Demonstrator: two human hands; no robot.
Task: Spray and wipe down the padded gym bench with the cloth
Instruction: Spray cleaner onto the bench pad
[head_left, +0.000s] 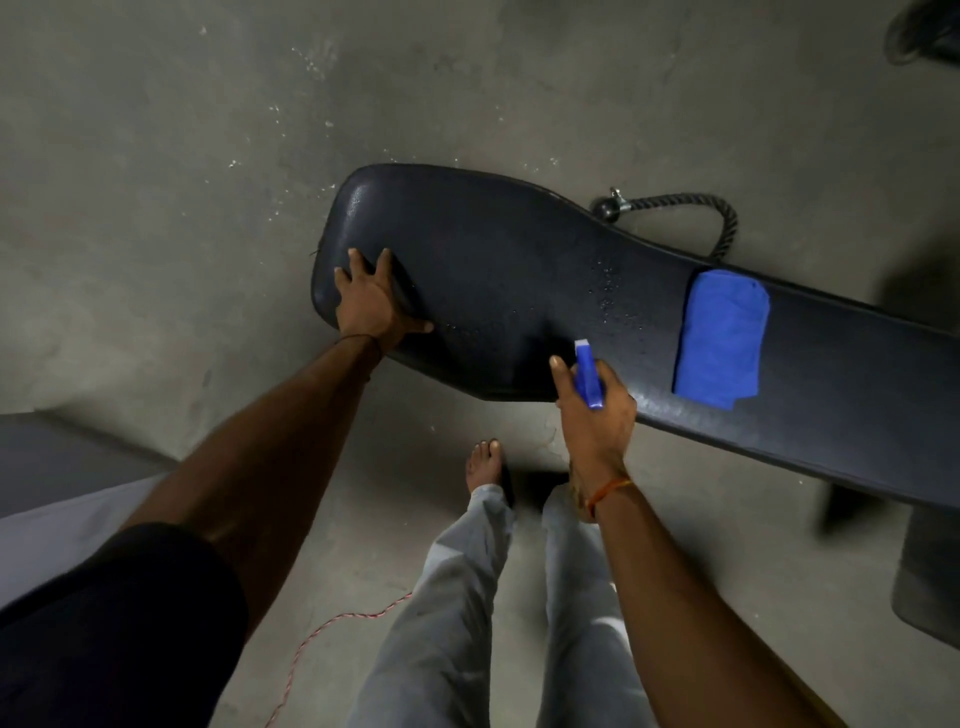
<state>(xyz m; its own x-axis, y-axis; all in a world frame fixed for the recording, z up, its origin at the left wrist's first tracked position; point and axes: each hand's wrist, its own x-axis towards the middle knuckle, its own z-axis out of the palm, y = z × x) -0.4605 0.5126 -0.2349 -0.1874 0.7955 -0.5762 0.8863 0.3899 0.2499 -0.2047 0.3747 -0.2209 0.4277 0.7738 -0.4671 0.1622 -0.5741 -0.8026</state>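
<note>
Bracing the wide end of the padded bench (519, 270) comes first, and we do it with our left hand (371, 301), which lies flat and open on the pad near its rounded edge, fingers spread and gripping nothing. That palm steadies us as we lean over, so we judge it best to press lightly and keep it clear of the wet patch. Toward the middle, fine droplets (608, 291) show on the dark vinyl, which tells us the spraying step is in hand and only part of the surface looks wetted. Our right hand (595, 410) is closed around the small blue spray bottle (588, 376), its white nozzle pointing out over the pad and the index finger lifted beside it; whether that finger is on the pump we cannot tell. To spray well, we should hold the nozzle above the pad rather than at its near edge and move it along the length in even passes, so mist falls on the vinyl and not on the concrete floor (156, 156). Further right, the folded blue cloth (722, 338) lies across the narrow part of the bench, untouched and within reach of the spraying hand once the bottle is set down.
</note>
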